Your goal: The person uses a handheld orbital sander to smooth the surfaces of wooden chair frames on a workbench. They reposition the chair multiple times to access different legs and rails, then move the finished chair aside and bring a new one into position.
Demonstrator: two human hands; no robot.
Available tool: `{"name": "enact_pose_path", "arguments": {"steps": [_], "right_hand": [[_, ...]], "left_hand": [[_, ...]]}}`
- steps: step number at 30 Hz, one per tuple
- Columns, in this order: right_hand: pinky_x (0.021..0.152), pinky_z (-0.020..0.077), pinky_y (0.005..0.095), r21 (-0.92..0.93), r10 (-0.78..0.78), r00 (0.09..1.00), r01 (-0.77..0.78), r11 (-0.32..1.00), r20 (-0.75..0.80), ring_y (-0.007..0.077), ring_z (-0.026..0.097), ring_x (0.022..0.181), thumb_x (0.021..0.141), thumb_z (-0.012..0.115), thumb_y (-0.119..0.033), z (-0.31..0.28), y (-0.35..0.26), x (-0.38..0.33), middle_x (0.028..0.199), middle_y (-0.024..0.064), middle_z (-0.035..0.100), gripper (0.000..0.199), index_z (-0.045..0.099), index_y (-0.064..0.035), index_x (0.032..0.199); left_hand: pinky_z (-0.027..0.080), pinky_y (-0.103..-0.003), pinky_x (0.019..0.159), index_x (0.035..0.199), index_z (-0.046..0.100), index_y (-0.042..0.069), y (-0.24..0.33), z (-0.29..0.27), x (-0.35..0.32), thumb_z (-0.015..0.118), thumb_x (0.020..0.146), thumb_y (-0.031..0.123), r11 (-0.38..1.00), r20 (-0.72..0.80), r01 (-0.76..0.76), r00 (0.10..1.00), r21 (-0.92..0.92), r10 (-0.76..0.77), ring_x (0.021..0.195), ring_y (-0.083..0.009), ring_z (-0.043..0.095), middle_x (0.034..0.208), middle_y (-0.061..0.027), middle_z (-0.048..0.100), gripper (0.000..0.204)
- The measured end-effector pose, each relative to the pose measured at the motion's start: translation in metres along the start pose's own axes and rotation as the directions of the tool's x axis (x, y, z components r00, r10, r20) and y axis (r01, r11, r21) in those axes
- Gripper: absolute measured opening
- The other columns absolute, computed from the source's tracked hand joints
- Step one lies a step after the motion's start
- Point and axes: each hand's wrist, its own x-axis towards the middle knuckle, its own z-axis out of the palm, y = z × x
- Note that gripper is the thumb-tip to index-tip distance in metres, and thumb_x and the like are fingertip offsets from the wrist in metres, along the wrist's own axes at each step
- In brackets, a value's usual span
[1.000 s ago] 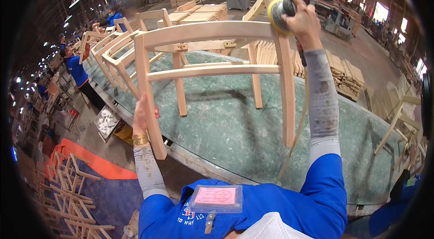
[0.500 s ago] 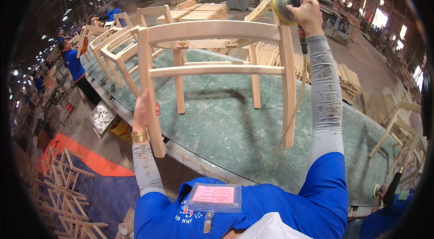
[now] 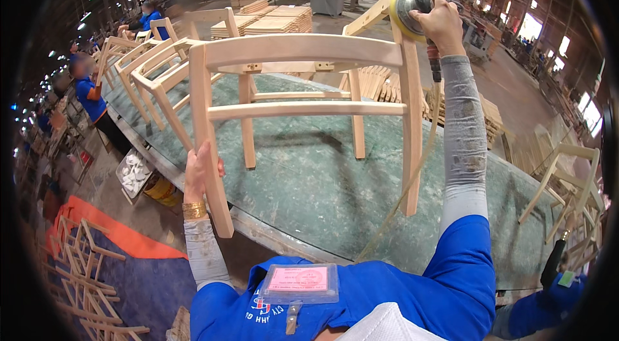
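Observation:
A pale, unpainted wooden chair frame (image 3: 303, 47) with no seat panel stands tilted over the green tabletop in front of me. My left hand (image 3: 200, 167) is wrapped round its near left leg, low down. My right hand (image 3: 443, 26) grips a round hand sander (image 3: 407, 16) with a yellowish pad. The sander's pad rests against the outer side of the chair's right end, near the top. A hose (image 3: 422, 167) hangs from the sander and runs down across the table. Part of the pad is hidden behind the wood.
More chair frames (image 3: 155, 80) stand along the green table (image 3: 309, 192) at left, another chair (image 3: 567, 173) at right. Co-workers in blue are at far left (image 3: 90, 96) and lower right (image 3: 548, 309). Stacked wood (image 3: 277, 20) lies beyond; chair parts (image 3: 90, 276) pile at lower left.
The view has shifted slightly, moving the background left. My left hand and the chair's near left leg appear a little lower. The sander stays at the chair's right end, in my right hand.

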Motion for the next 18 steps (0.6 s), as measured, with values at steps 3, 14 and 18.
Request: {"name": "enact_pose_path", "arguments": {"steps": [3,14,18], "right_hand": [[0.084,0.0494,0.0434,0.010,-0.064,0.997,0.064,0.998,0.045,0.0355,0.059,0.099,0.065,0.074,-0.034,-0.003,0.005,-0.005,0.103,0.0188,0.062,0.067,0.049,-0.0308,0.127],[0.085,0.0484,0.0428,-0.056,-0.033,0.999,0.035,0.998,0.035,0.0373,0.060,0.098,0.065,0.073,-0.032,-0.014,0.004,-0.006,0.103,0.0209,0.059,0.067,0.049,-0.0336,0.128],[0.085,0.0487,0.0438,-0.041,0.033,0.997,-0.030,0.999,0.067,0.0382,0.060,0.098,0.065,0.073,-0.033,-0.024,-0.005,-0.011,0.104,0.0207,0.058,0.066,0.049,-0.0345,0.127]], "left_hand": [[0.044,-0.028,0.040,0.080,0.047,0.005,-0.006,0.002,-0.005,0.059,0.086,0.048,0.999,-0.023,-0.011,1.000,-0.045,0.010,0.043,-0.0162,0.052,0.054,-0.0087,0.052,0.045],[0.045,-0.028,0.041,0.084,0.048,0.003,-0.006,0.000,-0.007,0.061,0.085,0.044,0.999,0.008,-0.022,1.000,-0.033,0.022,0.043,-0.0164,0.053,0.055,-0.0089,0.053,0.043],[0.044,-0.030,0.042,0.085,0.045,0.004,-0.010,-0.005,-0.008,0.056,0.088,0.045,0.999,0.013,-0.036,0.999,0.009,0.036,0.043,-0.0185,0.052,0.053,-0.0102,0.051,0.042]]}}
